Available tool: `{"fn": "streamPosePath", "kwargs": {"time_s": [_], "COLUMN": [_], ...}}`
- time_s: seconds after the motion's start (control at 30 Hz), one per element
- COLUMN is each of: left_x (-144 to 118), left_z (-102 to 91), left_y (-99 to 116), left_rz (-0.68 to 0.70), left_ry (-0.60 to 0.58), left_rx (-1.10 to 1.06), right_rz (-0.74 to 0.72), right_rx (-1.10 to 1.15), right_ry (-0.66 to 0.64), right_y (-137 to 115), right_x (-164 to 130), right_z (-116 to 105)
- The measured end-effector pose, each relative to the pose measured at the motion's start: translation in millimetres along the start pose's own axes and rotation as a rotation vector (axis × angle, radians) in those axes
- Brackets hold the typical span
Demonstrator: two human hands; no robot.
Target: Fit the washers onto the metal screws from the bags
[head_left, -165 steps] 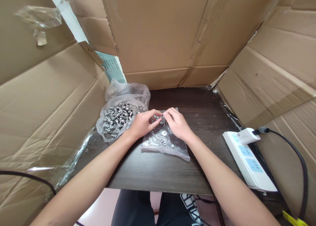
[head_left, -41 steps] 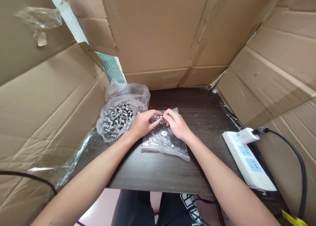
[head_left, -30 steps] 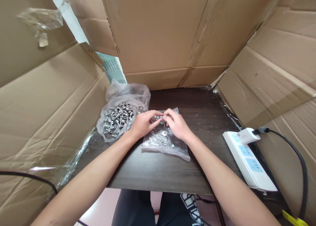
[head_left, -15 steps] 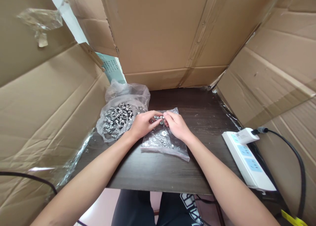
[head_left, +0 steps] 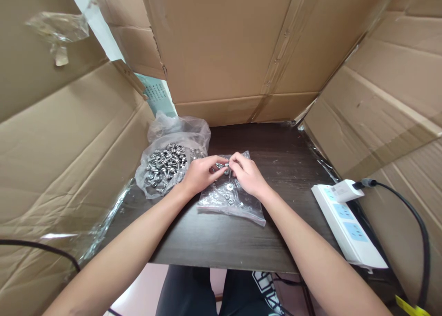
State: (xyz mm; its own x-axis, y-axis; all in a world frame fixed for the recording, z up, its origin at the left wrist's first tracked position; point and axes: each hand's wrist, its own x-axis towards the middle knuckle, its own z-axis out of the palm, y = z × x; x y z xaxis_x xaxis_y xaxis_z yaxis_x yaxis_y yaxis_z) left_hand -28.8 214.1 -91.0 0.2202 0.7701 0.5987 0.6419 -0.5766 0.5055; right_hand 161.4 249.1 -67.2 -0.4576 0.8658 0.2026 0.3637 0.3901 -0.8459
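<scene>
both hands meet at the middle of the dark table (head_left: 221, 242), over the far end of a flat clear bag (head_left: 229, 197) that lies on the wood. left hand (head_left: 198, 174) comes in from the left, right hand (head_left: 247, 174) from the right, fingertips facing each other and pinched together on a small metal fastener (head_left: 223, 166) held between them, just above the bag's far edge. so the piece lies dead centre between the two hands, neither clearly nearer; its long axis seems to run left to right, from one set of fingertips to the other, though it is too small to be sure. whether it is a bolt with a nut, a washer or both, cannot be told: the fingers cover most of it. on the flat bag, just near of the right hand's fingers, lies a washer (head_left: 229, 186), with a few small nuts scattered further toward the near edge. just left of the left hand, touching or nearly touching its knuckles, sits an open crumpled bag of screws (head_left: 165, 166), heaped full. a white power strip (head_left: 347, 224) lies at the right edge of the table, well apart from the hands, with a plug and black cable at its far end. cardboard sheets (head_left: 235, 44) wall the table on the left, far and right sides. the thumbs' undersides and the contact points on the fastener are hidden.
</scene>
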Motion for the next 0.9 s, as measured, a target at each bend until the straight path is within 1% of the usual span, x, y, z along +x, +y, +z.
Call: {"fn": "streamPosePath", "kwargs": {"time_s": [0.1, 0.23, 0.33, 0.43, 0.57, 0.63, 0.73, 0.8, 0.9], "left_x": [0.2, 0.3, 0.5, 0.8, 1.1, 1.3, 1.7, 1.7, 1.3], "left_z": [-0.1, -0.4, -0.4, -0.1, 0.4, 0.3, -0.6, -1.4, -2.4], "left_y": [0.7, 0.7, 0.8, 0.4, -0.4, -0.1, 0.6, 0.8, 0.7], "left_rz": [0.007, 0.006, 0.011, 0.017, 0.031, 0.038, 0.039, 0.032, 0.027], "left_ry": [0.002, 0.015, 0.002, 0.013, 0.035, 0.021, 0.019, 0.031, 0.019], "left_rx": [-0.007, 0.009, 0.008, 0.010, 0.032, 0.028, 0.022, 0.031, 0.031], "right_rz": [0.012, -0.008, 0.004, 0.022, -0.011, 0.006, 0.033, 0.015, -0.011], "right_rx": [-0.034, 0.020, -0.005, -0.007, 0.039, 0.026, 0.035, 0.063, 0.063], "right_ry": [-0.006, -0.011, -0.033, -0.007, -0.012, -0.032, -0.018, -0.013, -0.047], "right_y": [1.3, 1.8, 1.9, 1.9, 1.7, 2.3, 4.0, 4.7, 4.3], "right_x": [0.3, 0.2, 0.3, 0.5, 0.7, 0.9, 1.1, 1.4, 1.7], "right_z": [0.4, 0.5, 0.6, 0.6, 0.3, 0.6, 1.5, 1.9, 2.0]}}
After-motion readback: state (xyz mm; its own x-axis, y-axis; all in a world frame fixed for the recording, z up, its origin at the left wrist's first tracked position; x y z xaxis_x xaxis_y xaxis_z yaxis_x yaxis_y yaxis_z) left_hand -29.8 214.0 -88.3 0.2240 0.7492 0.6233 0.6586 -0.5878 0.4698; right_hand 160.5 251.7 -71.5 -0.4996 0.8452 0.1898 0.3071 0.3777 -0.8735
